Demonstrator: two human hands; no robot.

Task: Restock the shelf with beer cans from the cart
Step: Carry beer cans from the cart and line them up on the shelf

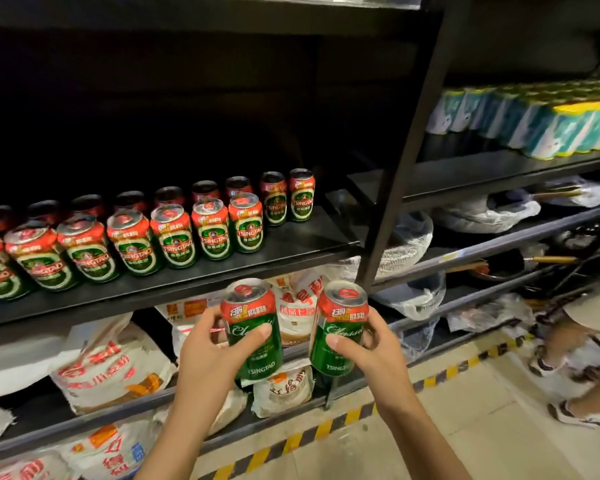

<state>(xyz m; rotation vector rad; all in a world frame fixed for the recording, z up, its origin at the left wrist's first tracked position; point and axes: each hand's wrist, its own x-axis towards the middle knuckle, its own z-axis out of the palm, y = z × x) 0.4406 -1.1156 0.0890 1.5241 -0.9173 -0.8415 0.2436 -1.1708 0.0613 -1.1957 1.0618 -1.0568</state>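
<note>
I hold two green-and-red Tsingtao beer cans upright in front of the black shelf (302, 247). My left hand (212, 355) grips the left can (252, 327); my right hand (368, 348) grips the right can (338, 327). Both cans hover just below the shelf's front edge. On the shelf stand two rows of matching cans (174, 233), running from the far left to about the middle. At the right end of the rows, the back row reaches two cans further than the front row. The cart is not in view.
Bare shelf board lies right of the can rows, up to a slanted black upright post (406, 161). White sacks (111, 368) fill the shelves below. Teal packs (534, 119) and bagged pans sit on the right-hand unit. Another person's legs (582, 375) stand at the right on the floor.
</note>
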